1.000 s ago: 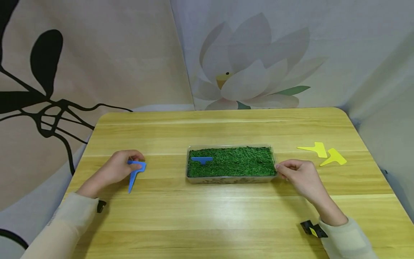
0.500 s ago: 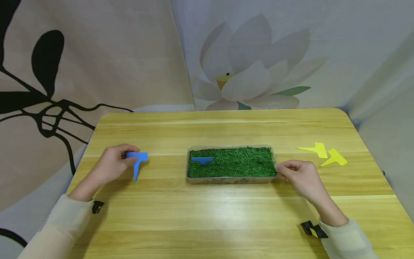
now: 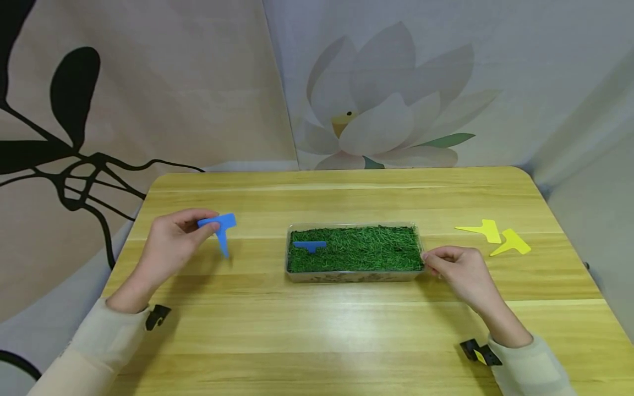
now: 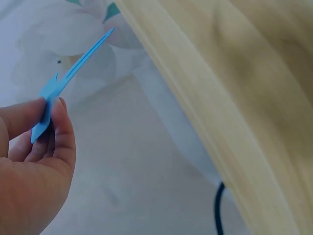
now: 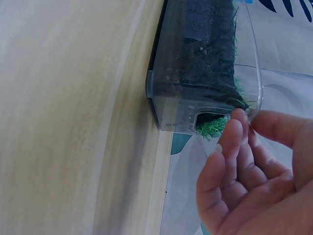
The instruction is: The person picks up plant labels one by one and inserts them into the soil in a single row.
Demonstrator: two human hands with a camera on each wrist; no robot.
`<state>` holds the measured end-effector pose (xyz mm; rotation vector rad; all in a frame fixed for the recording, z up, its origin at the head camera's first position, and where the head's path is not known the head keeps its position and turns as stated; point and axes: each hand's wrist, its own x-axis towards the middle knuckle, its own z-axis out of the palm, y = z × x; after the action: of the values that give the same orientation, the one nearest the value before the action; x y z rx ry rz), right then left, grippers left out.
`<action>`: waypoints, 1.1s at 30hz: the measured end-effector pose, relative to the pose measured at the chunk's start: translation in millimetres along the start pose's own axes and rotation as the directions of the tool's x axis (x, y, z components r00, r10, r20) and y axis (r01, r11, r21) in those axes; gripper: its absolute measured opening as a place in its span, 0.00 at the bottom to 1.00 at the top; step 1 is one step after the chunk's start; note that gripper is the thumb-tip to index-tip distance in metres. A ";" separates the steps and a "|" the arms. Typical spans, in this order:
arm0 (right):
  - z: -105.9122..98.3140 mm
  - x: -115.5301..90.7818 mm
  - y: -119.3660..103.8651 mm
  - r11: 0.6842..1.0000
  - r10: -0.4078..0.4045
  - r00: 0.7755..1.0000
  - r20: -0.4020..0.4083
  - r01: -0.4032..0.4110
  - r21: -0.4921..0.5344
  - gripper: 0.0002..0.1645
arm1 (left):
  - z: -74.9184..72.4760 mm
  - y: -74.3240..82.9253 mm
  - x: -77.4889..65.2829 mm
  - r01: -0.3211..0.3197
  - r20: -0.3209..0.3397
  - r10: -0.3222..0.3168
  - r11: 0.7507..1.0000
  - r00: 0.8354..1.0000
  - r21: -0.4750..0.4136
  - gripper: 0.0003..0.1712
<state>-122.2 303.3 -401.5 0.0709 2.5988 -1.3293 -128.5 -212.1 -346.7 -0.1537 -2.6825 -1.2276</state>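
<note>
My left hand [image 3: 170,239] pinches a blue T-shaped plant label [image 3: 225,221] between thumb and fingers, raised over the left of the table. Its pointed stem hangs downward in the head view; the left wrist view shows the label [image 4: 49,93] nearly edge-on. A clear plastic box [image 3: 354,276] of green grass [image 3: 366,247] stands mid-table. Another blue plant label [image 3: 309,245] is stuck upright in the grass near the left end, its stem hidden. My right hand [image 3: 460,269] pinches the box's right rim [image 5: 258,90], thumb and fingertips meeting at the corner.
Two yellow plant labels [image 3: 487,230] lie flat on the wooden table [image 3: 317,330], right of the box and beyond my right hand. A curtain printed with a pale flower [image 3: 386,104] hangs behind the table's far edge.
My left hand has lifted the blue plant label off the left of the table, moving it away from me and slightly right. My right hand has stayed at the box's rim.
</note>
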 end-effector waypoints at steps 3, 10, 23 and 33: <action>0.2 -0.2 0.5 1.000 0.000 1.000 -0.002 0.000 -0.001 0.19 | 2.6 10.9 1.4 -0.010 -0.016 0.009 0.999 1.000 -0.034 0.09; 1.1 -0.4 1.4 1.000 0.000 1.000 -0.009 0.000 0.008 0.18 | 13.9 36.3 5.5 -0.062 -0.081 0.053 0.992 0.995 -0.111 0.08; 0.2 -1.5 1.8 1.000 0.007 1.000 -0.010 -0.006 0.008 0.19 | 36.1 71.3 12.4 -0.225 -0.138 0.195 0.940 0.971 -0.258 0.09; 1.5 -1.1 0.3 1.000 -0.008 1.000 -0.009 0.008 0.025 0.20 | 54.8 86.7 16.9 -0.256 -0.140 0.221 0.907 0.965 -0.335 0.08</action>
<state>-120.8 302.3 -402.4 0.0707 2.5923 -1.3675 -137.2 -113.8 -314.2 -0.4455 -2.2558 -1.5717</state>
